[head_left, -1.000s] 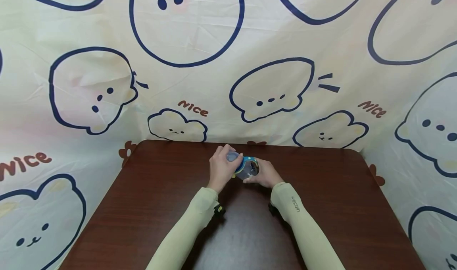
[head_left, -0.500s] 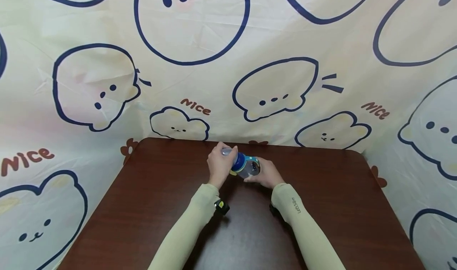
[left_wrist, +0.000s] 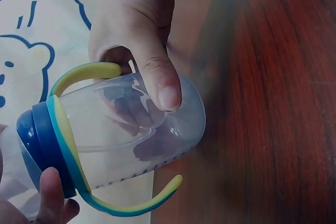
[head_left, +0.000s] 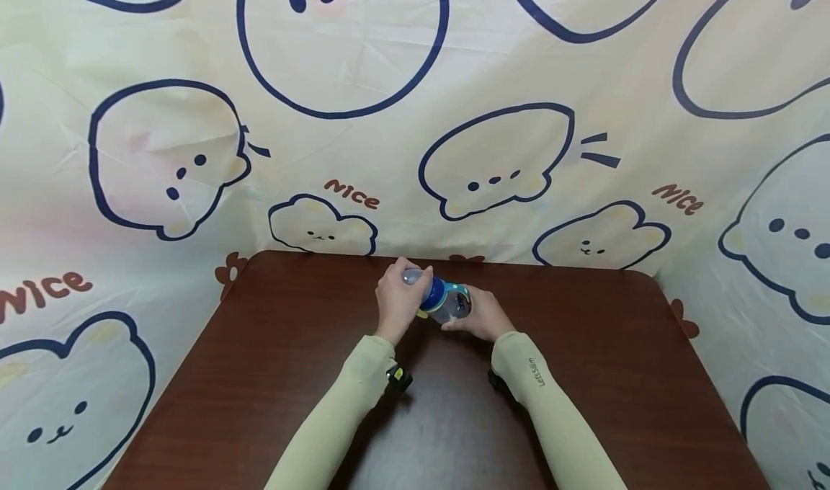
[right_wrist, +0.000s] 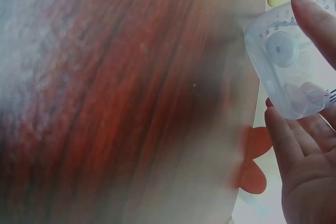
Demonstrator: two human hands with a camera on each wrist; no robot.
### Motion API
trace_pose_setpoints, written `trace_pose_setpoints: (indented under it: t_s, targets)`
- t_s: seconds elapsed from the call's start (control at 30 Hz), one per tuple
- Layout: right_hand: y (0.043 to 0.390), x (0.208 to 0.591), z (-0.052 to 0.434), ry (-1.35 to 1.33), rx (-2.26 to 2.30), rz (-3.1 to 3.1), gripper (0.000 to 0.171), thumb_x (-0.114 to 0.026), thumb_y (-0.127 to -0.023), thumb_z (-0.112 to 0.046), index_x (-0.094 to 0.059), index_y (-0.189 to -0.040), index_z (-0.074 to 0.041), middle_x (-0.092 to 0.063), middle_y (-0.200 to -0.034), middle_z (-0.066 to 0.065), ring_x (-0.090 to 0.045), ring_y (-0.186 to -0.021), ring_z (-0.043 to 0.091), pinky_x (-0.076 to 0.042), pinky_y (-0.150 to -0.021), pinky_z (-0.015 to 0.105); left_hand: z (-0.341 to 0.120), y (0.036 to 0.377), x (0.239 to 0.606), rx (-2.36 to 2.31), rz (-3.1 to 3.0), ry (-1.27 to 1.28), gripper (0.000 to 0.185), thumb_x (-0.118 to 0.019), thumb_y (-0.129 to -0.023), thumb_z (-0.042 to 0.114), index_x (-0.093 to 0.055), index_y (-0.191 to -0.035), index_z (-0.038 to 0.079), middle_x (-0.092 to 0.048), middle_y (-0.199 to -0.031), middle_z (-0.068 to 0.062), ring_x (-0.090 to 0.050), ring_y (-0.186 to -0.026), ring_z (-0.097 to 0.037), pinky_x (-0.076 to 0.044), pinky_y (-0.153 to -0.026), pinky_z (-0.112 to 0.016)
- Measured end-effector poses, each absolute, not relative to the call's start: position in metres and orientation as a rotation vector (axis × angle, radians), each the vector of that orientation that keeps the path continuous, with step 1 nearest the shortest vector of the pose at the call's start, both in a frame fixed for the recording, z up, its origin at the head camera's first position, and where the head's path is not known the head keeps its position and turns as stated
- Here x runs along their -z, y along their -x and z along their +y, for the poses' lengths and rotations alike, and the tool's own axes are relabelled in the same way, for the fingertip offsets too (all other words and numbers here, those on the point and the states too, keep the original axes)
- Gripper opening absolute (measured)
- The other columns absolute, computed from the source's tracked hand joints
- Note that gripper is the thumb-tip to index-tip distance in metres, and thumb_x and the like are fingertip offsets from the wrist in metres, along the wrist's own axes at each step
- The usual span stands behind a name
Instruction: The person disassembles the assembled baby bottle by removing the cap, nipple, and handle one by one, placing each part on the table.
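Note:
Both hands hold a clear baby bottle (head_left: 456, 304) above the far part of the table, tilted with its top to the left. My left hand (head_left: 400, 299) grips the translucent cap (left_wrist: 11, 179) at the top end, a fingertip at the dark blue collar (left_wrist: 48, 148). Around the clear body, near the base, my right hand (head_left: 485, 314) curls, its thumb (left_wrist: 160, 85) lying along the side. Two curved yellow-and-teal handles (left_wrist: 128, 209) stand out from the neck. In the right wrist view the base (right_wrist: 281, 85) shows between thumb and fingers.
Beneath the arms is a dark brown wooden table (head_left: 292, 375) with rounded far corners. A pale cloth backdrop (head_left: 382, 144) with blue cartoon outlines rises close behind and on both sides. A black wrist strap camera (head_left: 399, 378) sits under the left cuff.
My left hand has shifted slightly left and up along the bottle's top, and more of the blue collar now shows. My right hand stays nearly still. Little differs over the last half second.

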State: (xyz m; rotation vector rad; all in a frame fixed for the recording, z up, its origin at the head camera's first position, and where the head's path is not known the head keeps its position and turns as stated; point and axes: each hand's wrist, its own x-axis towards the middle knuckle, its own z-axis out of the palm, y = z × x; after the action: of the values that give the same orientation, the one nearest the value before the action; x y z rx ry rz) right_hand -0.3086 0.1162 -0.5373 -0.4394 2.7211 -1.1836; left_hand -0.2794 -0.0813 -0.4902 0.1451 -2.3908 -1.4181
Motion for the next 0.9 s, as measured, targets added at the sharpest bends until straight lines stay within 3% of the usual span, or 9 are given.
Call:
trace_pose_setpoints:
  t_s: [0.9]
  targets:
    - [0.3060, 0.5349, 0.1149, 0.381, 1.230, 2.678, 0.083, -0.099, -0.068, -0.030, -0.059, -0.140, -0.019, -0.070, -0.126, 0.004, -0.065, -0.116, 0.026, -0.050, -0.110, 0.051, -0.0886, 0.2787, 0.4863, 1.497, -2.371, -0.142, 0.032, -0.073, -0.093, 0.053, -0.067, -0.101, 0.022, -0.070, -0.107, -0.003, -0.064, -0.098, -0.027, -0.061, -0.082, -0.050]
